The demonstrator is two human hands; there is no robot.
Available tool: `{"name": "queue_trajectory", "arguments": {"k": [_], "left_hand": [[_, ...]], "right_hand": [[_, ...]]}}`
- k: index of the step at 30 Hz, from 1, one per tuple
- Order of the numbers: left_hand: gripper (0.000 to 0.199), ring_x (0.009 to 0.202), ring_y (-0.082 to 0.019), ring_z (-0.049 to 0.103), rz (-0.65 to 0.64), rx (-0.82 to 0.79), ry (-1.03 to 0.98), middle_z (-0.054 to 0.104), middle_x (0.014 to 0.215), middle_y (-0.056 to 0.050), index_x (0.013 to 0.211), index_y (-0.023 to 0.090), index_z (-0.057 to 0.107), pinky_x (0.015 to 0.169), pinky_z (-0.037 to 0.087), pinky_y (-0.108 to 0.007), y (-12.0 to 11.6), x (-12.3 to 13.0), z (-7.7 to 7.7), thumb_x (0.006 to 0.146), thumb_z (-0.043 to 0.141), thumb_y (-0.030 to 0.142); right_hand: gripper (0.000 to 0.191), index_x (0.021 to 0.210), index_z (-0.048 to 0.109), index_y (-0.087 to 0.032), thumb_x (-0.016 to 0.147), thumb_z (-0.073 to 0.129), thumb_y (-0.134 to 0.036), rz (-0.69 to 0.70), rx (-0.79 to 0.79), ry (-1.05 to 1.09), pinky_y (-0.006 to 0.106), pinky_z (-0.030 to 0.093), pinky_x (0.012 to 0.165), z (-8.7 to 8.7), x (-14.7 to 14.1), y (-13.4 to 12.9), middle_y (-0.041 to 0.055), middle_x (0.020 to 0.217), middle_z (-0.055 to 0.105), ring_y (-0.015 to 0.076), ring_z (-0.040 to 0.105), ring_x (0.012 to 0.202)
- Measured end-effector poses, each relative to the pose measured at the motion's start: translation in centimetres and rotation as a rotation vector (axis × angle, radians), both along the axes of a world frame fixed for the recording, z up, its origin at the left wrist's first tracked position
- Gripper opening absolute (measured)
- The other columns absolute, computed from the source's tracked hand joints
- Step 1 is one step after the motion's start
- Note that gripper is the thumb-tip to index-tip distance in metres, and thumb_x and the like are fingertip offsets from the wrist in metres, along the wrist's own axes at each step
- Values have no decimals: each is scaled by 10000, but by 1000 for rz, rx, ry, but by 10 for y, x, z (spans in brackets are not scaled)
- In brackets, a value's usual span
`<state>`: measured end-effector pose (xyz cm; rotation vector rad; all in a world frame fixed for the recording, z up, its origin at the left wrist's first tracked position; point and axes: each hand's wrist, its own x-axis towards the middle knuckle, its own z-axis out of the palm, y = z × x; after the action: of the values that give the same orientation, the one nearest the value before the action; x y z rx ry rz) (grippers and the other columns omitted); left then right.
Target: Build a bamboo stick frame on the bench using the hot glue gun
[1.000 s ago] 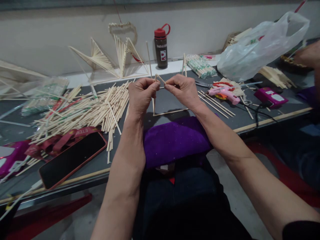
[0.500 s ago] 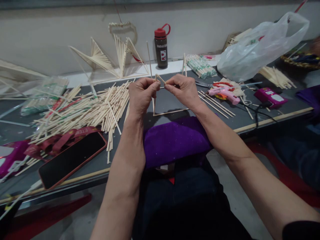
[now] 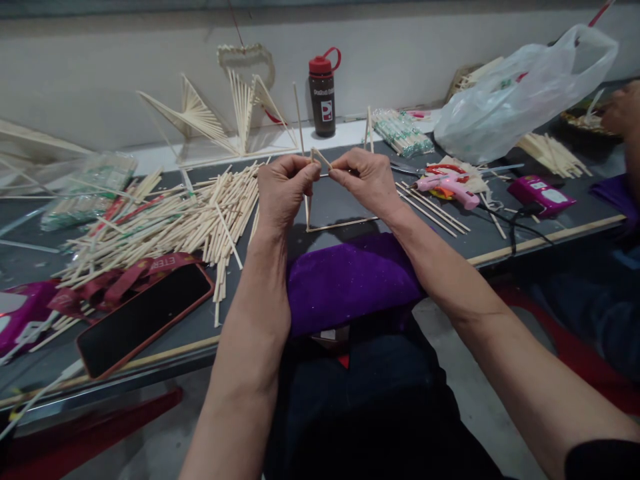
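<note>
Over the dark table, my left hand (image 3: pixel 285 190) pinches thin wooden sticks where they meet at a corner. A short slanting wooden stick (image 3: pixel 321 159) runs from there to the fingertips of my right hand (image 3: pixel 367 180), which are closed on its other end. Beneath my hands a frame of wooden sticks (image 3: pixel 340 225) rests on the table, with one stick (image 3: pixel 299 120) rising upright behind my left hand. My fingers hide some of the joints. A purple cloth (image 3: pixel 350 283) lies at the table edge between my forearms.
Left are a heap of loose sticks (image 3: pixel 200 220) and a phone (image 3: pixel 145 320). A bottle (image 3: pixel 321 97) and stick models (image 3: pixel 195 120) stand behind. Right are a pink glue gun (image 3: pixel 450 190), a plastic bag (image 3: pixel 515 100), a purple device (image 3: pixel 543 195) and another person's hand (image 3: pixel 623 110).
My hands and the sticks have barely moved. At the far right, another person's hand has come into view over the basket.
</note>
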<state>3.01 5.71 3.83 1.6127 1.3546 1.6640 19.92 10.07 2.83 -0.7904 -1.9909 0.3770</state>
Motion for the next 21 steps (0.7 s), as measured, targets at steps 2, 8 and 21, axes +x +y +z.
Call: {"name": "queue_trajectory", "arguments": {"k": [2,8,21], "left_hand": [[128,461,-62,497,4,2,3,617,580,39,693,196,680,453,410,-180,1,0,0,808,714,150],[146,449,-59,491,2,11,30,600,568,48,698,196,669,463,409,-182,3,-1,-1,824,703,131],[152,446,-59,485,-6,32,29,602,567,47,687,193,667,458,390,-184,5,-2,-3,822,702,132]], "right_hand": [[188,867,753,-185,930,629,-311,13,8,6,289,432,795,-1,0,1,6,810,675,132,562,780],[202,862,745,-198,939,629,-345,11,11,6,284,429,805,-3,0,4,-5,790,664,129,557,786],[197,867,753,-192,935,630,-330,17,9,3,282,420,787,-3,0,5,-2,802,667,125,549,776]]}}
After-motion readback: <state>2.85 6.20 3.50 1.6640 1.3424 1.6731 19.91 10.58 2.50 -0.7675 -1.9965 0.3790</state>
